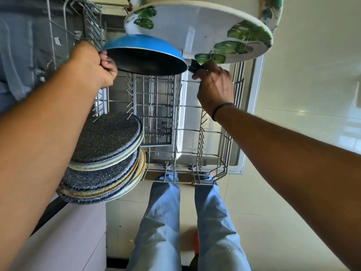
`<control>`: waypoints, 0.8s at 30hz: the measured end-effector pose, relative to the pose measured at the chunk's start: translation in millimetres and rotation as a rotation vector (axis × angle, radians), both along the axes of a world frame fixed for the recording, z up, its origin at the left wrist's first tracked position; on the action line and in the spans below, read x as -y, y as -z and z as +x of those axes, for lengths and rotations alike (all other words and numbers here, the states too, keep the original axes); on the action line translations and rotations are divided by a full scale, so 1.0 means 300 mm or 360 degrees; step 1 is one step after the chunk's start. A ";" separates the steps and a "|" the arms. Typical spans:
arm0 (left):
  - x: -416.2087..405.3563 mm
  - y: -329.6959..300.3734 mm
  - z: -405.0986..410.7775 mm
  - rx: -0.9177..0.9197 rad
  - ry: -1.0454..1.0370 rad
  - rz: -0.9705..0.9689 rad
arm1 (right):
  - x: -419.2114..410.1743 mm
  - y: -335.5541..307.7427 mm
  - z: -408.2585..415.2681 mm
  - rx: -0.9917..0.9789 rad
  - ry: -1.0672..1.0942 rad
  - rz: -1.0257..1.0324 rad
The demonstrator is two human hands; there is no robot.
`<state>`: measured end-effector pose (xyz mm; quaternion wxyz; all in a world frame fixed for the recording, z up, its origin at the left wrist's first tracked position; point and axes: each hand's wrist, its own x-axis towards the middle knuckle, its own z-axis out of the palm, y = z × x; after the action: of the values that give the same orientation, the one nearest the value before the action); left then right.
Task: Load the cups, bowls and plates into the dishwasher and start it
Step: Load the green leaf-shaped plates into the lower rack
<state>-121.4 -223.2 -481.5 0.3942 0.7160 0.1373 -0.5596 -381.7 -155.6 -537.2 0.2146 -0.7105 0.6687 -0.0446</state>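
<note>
Both arms stretched forward, left hand (91,64) fingers curled in a grip, right hand (214,84) pinching, knuckles up

Your left hand (95,65) grips the rim of a pan (144,55) whose outside looks like smooth, satin blue enamel and whose inside is a matt, dark non-stick coat. Your right hand (214,85) pinches its handle (195,65), a matt black plastic-looking stub. Below both grips, the rack (201,133) is thin coated metal wire, dull grey, and the cutlery basket (154,108) looks like pale matt plastic. Under your left forearm, the stacked plates (105,151) show a rough, speckled stoneware glaze, dark blue with tan rims. Above your right hand, the round board (205,28) is smooth and glossy white with printed green leaves. The floor (293,192) is glossy tile.
</note>
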 end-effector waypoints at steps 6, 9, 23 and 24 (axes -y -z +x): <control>-0.061 0.045 0.066 -0.0131 -0.0101 0.0047 | 0.099 -0.033 0.023 0.0067 -0.0010 -0.0175; -0.098 0.072 0.037 -0.0164 -0.0110 0.0053 | 0.100 -0.009 0.019 -0.0027 -0.0019 0.0083; -0.147 0.062 -0.081 0.0111 -0.0123 0.0011 | 0.023 -0.004 0.015 -0.0104 -0.0061 0.0261; -0.156 0.064 -0.084 0.0142 -0.0133 0.0024 | 0.017 -0.004 0.013 -0.0101 -0.0049 0.0264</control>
<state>-146.7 -176.3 -500.6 0.4175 0.7368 0.1538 -0.5092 -377.7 -160.7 -536.0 0.2520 -0.7016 0.6655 0.0367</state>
